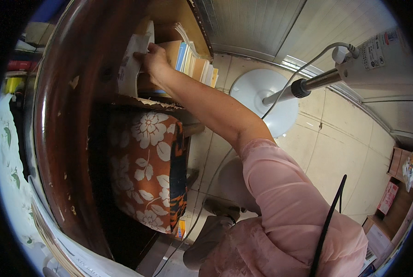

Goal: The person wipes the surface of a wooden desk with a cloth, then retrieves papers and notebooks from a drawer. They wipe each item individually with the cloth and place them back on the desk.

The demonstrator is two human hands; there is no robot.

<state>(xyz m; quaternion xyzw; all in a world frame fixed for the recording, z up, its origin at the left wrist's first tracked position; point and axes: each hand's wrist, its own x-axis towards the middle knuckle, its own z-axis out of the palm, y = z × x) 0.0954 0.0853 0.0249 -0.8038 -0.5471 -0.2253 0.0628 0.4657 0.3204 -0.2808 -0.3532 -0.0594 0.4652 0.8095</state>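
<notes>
My right hand point(155, 60) reaches along a bare forearm and pink sleeve into a wooden desk compartment at the upper left. Its fingers are bent around the edge of a white sheet of paper point(129, 69), which looks creased and stands upright at the dark desk edge. Part of the fingertips is hidden behind the hand. Close beside the hand stands a row of books and booklets point(190, 60), some tan, blue and white, spines outward. My left hand is out of view.
Below the compartment sits a seat or cushion point(146, 171) in orange-brown flowered cloth. The dark wooden desk edge point(54, 138) curves down the left. A pole on a round white base point(257, 90) stands on the tiles, with a grey cable. Shelves point(395, 203) are at the right.
</notes>
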